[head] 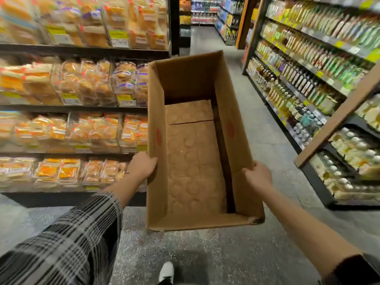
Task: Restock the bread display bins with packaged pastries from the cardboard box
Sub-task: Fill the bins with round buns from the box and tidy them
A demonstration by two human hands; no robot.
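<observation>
In the store aisle, you hold the cardboard box [197, 145] off the floor [205, 249] with both hands.

Your left hand [143, 164] grips the left wall of the box near its near corner, fingers curled over the top edge and reaching inside. Your right hand [258, 175] grips the right wall near its near corner, thumb over the rim and fingers wrapped on the outside. The box is open at the top and tilted away from you; only its bare cardboard bottom shows inside. The bread display bins [82, 89] stand just beside the left wall of the box, filled with packaged pastries [98, 128] on four shelves. Shelves of bottles [304, 83] line the right side of the aisle. One white shoe [166, 271] shows at the bottom edge of the view.
</observation>
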